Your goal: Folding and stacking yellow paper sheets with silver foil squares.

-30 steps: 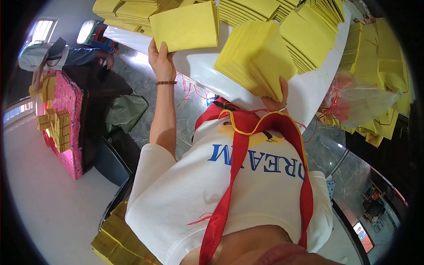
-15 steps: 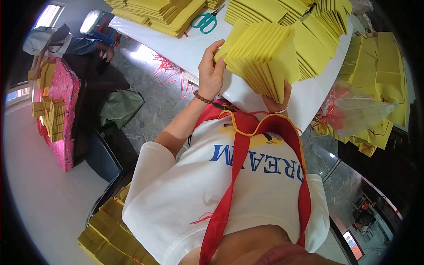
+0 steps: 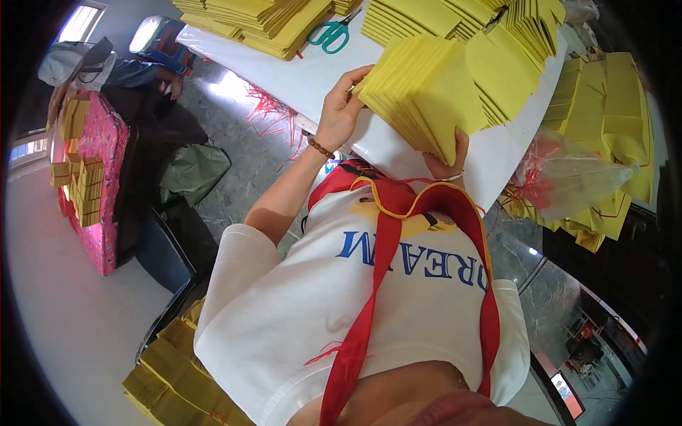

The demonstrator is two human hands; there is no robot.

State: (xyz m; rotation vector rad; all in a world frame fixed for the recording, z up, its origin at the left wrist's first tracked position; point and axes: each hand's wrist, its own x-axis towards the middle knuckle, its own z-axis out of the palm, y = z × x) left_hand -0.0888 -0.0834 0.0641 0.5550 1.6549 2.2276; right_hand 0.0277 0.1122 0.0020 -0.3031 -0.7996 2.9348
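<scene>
While my right hand [image 3: 449,157] grips the yellow stack [image 3: 433,92] at its 5 o'clock corner, my left hand [image 3: 339,113] is at its 9 o'clock edge. The stack lies between my two hands, its layers fanned on the side toward my left fingers. On the right, my thumb is laid up over the outer face and the fingers go under and out of sight, so the corner is pinched between them. On the left, my thumb and forefinger stand apart with the stack's edge just at their tips; the other fingers are partly hidden, and I cannot tell whether they press on the layers or only touch them. Nor can I tell whether the stack's low corner rests on the white table [image 3: 490,165].

Out from the stack, the green scissors [image 3: 330,35] lie at 10 o'clock, with a yellow pile [image 3: 252,25] beyond them. More yellow bundles [image 3: 513,60] sit at 2 o'clock, near the stack. A clear plastic bag [image 3: 579,186] with red in it is at 4 o'clock, and red strips [image 3: 270,113] are at 9.
</scene>
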